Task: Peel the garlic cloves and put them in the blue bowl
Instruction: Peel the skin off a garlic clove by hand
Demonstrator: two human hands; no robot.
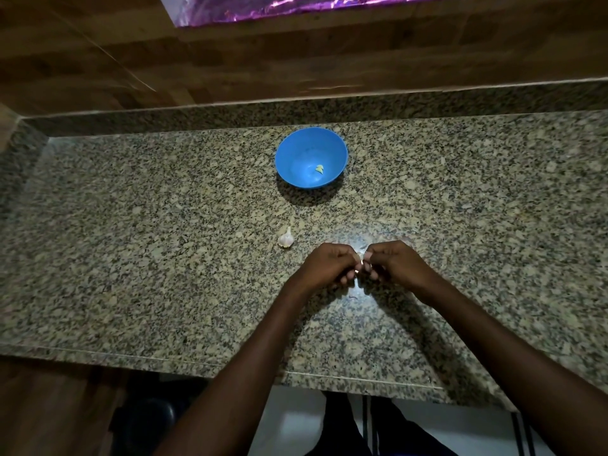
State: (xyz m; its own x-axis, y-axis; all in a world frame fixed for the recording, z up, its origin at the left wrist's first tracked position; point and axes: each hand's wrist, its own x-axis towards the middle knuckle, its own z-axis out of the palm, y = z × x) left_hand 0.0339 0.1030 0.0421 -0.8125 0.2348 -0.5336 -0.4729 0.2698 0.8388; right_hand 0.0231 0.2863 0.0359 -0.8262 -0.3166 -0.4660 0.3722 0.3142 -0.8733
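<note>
Both hands work close together low over the bench (131, 258); the left hand (329, 266) and right hand (393, 263) meet fingertip to fingertip, each with fingers curled and pinching a small pale clove (360, 258) between them; most of the clove is hidden by the fingers, so how much skin is left on it cannot be told.

From the head view, the bowl (286, 153) stands beyond the hands, well apart from them, and one peeled clove already lies in its bottom; a garlic bulb (285, 238) rests on the bench just left of the left hand, between the hands and the bowl.

The step in hand looks like stripping the skin; by my reckoning the task is early, with one clove done and the bulb yet to go. To do it well, the left hand should hold the clove firm by its body while the right nips the loose skin at the tip and draws it away along the length; a light twist should loosen stubborn skin; too hard a squeeze may bruise the clove or shoot it off the bench.
</note>
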